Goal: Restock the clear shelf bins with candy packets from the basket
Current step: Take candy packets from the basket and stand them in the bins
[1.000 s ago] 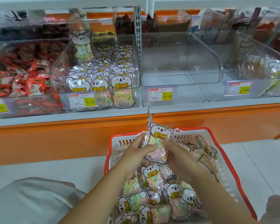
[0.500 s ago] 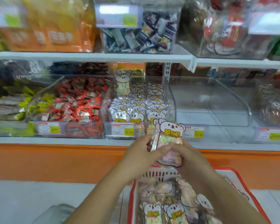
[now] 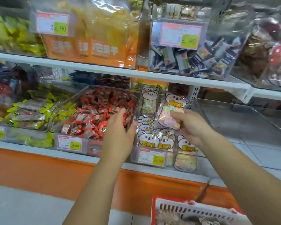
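Right hand around candy packet, above bin

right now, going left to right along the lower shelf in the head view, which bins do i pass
bin of yellow-green wrapped snacks → bin of red-wrapped candies → bin of koala candy packets → empty clear bin

Right hand pinches a candy packet over the clear bin; left hand touches its left wall.
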`<state>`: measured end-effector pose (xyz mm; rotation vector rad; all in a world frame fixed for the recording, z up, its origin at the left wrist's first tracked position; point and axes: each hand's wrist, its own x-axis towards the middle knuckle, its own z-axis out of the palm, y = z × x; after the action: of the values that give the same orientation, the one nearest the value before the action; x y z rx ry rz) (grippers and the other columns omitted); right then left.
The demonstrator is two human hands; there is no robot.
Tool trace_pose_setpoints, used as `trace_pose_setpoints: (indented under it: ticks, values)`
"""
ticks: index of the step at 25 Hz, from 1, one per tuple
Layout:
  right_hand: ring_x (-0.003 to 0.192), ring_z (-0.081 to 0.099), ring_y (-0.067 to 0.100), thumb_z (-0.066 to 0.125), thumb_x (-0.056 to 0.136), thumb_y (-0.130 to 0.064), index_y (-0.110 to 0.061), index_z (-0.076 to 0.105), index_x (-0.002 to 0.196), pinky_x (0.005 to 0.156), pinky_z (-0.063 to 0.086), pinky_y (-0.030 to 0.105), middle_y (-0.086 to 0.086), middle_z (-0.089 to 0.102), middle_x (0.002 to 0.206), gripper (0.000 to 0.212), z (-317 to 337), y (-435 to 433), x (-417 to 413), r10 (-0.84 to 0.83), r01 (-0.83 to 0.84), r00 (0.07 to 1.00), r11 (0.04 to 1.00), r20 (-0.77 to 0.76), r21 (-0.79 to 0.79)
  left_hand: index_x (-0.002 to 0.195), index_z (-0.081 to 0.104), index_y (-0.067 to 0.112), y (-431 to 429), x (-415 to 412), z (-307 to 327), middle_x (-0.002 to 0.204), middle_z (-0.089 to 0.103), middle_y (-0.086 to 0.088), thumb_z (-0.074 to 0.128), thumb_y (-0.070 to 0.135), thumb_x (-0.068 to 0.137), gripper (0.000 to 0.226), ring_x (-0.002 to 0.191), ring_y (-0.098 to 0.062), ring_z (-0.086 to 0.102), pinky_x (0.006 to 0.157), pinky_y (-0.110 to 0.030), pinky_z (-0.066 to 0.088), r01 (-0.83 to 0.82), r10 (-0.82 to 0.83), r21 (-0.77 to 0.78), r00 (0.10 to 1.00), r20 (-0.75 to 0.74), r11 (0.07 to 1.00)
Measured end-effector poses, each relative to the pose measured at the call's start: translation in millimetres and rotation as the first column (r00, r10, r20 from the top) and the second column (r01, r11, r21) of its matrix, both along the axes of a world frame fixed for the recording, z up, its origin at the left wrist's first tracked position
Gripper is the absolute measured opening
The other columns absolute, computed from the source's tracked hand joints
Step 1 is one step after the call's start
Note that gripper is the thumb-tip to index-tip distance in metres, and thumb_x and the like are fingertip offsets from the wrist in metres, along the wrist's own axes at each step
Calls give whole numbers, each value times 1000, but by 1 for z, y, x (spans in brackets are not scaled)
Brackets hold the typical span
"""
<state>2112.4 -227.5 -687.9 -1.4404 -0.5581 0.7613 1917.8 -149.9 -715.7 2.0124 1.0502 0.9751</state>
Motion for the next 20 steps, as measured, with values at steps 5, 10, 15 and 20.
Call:
trace_pose_setpoints:
  ticks: [5, 10, 15, 20]
  values:
    - [89, 58, 20, 73, 83, -14, -1, 63, 115, 73, 45, 33, 6, 66, 105, 36, -3, 80, 21, -28, 50, 987, 989, 158, -140, 151, 33, 27, 14, 9, -16, 143, 52, 5, 51, 34, 100, 55, 111, -8, 57, 84, -15, 36, 81, -82, -13, 993, -89, 997]
    - [73, 55, 21, 64, 89, -10, 4, 65, 97, 55, 37, 26, 12, 63, 83, 16, 8, 101, 71, -123, 227, 906, 948, 404, -222, 145, 45, 31, 25, 14, -21, 113, 62, 19, 50, 28, 101, 44, 73, 18, 53, 65, 0, 38, 98, -99, -33, 994, -37, 995]
    - [83, 57, 26, 62, 88, -11, -1, 64, 95, 65, 39, 30, 11, 63, 88, 12, -2, 108, 98, -50, 162, 916, 954, 398, -253, 146, 43, 30, 30, 22, -23, 138, 56, 12, 47, 34, 101, 45, 110, 0, 56, 98, -18, 42, 78, -78, -70, 997, 2, 994]
    - [106, 55, 18, 70, 80, -1, -17, 36, 140, 75, 47, 25, -6, 53, 118, 71, -15, 110, 87, -139, 209, 905, 968, 403, -136, 145, 45, 29, 30, 26, -22, 134, 58, 13, 46, 30, 102, 43, 115, -2, 55, 98, -20, 43, 55, -53, -68, 998, 36, 996]
